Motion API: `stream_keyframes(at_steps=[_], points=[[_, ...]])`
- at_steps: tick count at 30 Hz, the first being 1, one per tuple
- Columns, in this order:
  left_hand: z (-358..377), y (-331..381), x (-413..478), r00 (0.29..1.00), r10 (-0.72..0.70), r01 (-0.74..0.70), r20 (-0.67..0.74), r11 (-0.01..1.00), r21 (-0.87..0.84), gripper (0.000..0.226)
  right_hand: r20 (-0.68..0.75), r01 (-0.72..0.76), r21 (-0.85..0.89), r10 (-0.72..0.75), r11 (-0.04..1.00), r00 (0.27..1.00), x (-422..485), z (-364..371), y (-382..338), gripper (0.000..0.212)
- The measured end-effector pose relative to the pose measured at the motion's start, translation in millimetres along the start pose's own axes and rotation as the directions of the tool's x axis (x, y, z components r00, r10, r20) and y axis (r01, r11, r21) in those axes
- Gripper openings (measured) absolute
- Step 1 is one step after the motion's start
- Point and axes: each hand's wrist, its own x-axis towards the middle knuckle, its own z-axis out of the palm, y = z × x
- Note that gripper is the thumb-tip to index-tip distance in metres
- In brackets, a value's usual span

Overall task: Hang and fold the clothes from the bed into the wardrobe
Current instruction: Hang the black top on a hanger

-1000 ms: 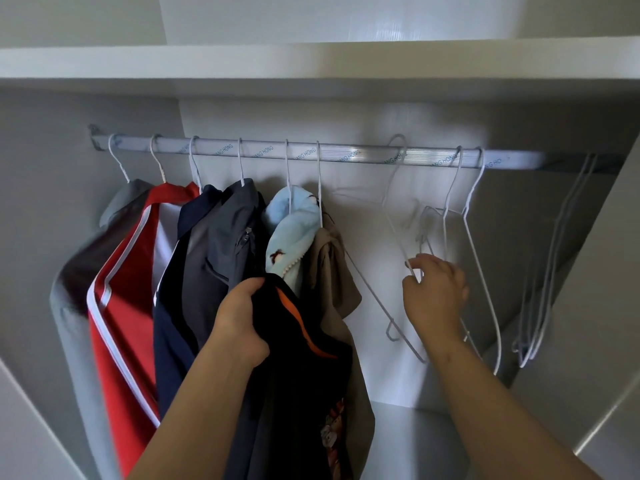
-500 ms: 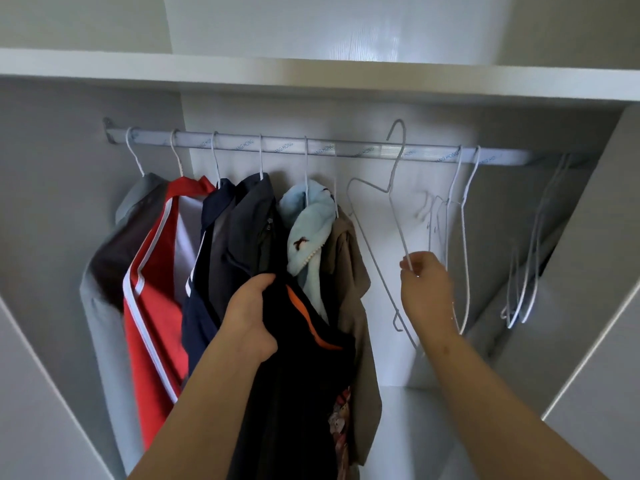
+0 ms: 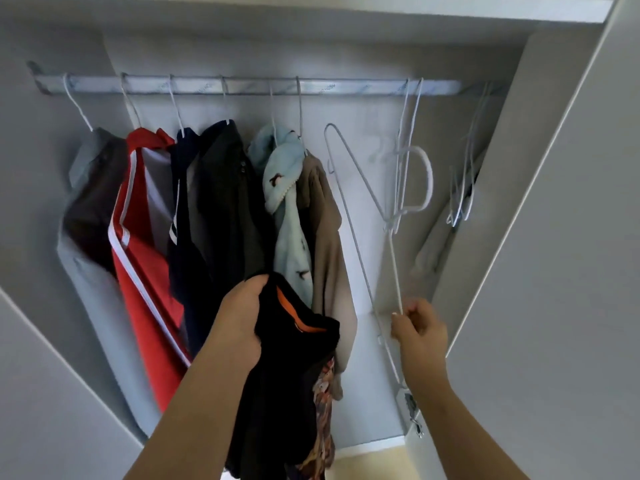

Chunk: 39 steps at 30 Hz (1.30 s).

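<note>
I had the left hand (image 3: 242,317) clenched round the collar end of the black shirt (image 3: 294,375) – the one with the orange neck trim. It hung from that fist in front of the open wardrobe, below the rail (image 3: 346,87) and overlapping the lower part of the brown garment (image 3: 325,230). A printed patch showed near its lower edge.

The right hand (image 3: 420,329) pinched one thin bar of a white wire hanger (image 3: 396,271) between thumb and fingertips. The hanger was off the rail and tipped on its side, with one corner pointing up towards the rail and its hook curling out to the right. The hook crossed the two bare hangers (image 3: 410,133) on the rail, and I could not tell whether it touched them.

Six garments hung in a row on the rail: a grey top (image 3: 86,202), a red jacket (image 3: 142,254) with white piping, a navy piece (image 3: 180,202), a dark grey piece (image 3: 225,202), a pale blue fleece (image 3: 287,209) with small bird prints, then the brown one. A further bunch of empty hangers (image 3: 464,188) hung at the far right end – just beside the wardrobe's side wall (image 3: 554,271).
</note>
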Motion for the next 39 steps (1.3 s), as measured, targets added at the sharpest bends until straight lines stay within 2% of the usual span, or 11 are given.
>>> stream_keyframes(at_steps=[4, 7, 12, 17, 21, 26, 28, 31, 33, 36, 39], points=[[-9.1, -14.7, -11.1, 0.999, 0.036, -0.037, 0.016, 0.995, 0.091, 0.011, 0.174, -0.208, 0.102, 0.188, 0.973, 0.967, -22.5, -0.5, -0.4, 0.021], [-11.6, -23.2, -19.3, 1.0, 0.017, -0.019, 0.018, 0.994, 0.109, 0.007, 0.078, -0.27, 0.169, 0.261, 0.948, 0.962, -35.5, -9.2, 1.2, 0.014], [-6.6, -38.9, -35.3, 0.998, -0.01, 0.016, -0.061, 0.995, 0.103, 0.006, 0.007, -0.265, 0.276, 0.273, 0.924, 0.962, -49.0, -44.6, -0.5, 0.013], [0.9, -61.4, -48.8, 0.993, -0.055, 0.078, -0.109, 0.972, 0.222, 0.018, 0.019, -0.297, 0.295, 0.305, 0.908, 0.952, -62.3, -85.2, 2.1, 0.031], [-0.2, -77.2, -69.6, 0.973, -0.102, 0.132, -0.209, 0.982, 0.135, 0.016, 0.107, -0.319, 0.257, 0.301, 0.912, 0.947, -75.1, -116.0, 10.4, 0.055], [-19.2, -84.8, -90.2, 0.966, 0.006, 0.035, -0.258, 0.988, 0.152, 0.03, 0.208, -0.323, 0.094, 0.298, 0.942, 0.932, -89.3, -139.2, 18.5, 0.056], [-25.8, -88.8, -98.0, 0.964, 0.08, -0.013, -0.254, 0.967, 0.254, 0.03, 0.202, -0.319, 0.041, 0.305, 0.947, 0.931, -93.8, -143.2, 19.7, 0.056], [-34.0, -94.8, -106.5, 0.95, 0.196, -0.026, -0.242, 0.825, 0.565, 0.023, 0.146, -0.299, 0.008, 0.294, 0.954, 0.945, -97.4, -149.7, 20.7, 0.056], [-37.1, -100.4, -114.0, 0.94, 0.227, -0.017, -0.254, 0.777, 0.629, 0.018, 0.127, -0.278, 0.014, 0.274, 0.96, 0.953, -101.4, -155.7, 22.2, 0.055], [-36.8, -111.7, -125.9, 0.925, 0.245, -0.022, -0.289, 0.796, 0.604, 0.018, 0.161, -0.259, -0.005, 0.256, 0.966, 0.953, -108.8, -164.4, 24.6, 0.047], [-31.4, -116.8, -136.3, 0.883, 0.237, -0.007, -0.405, 0.869, 0.494, 0.021, 0.213, -0.282, -0.019, 0.279, 0.959, 0.936, -114.8, -172.4, 28.5, 0.042]])
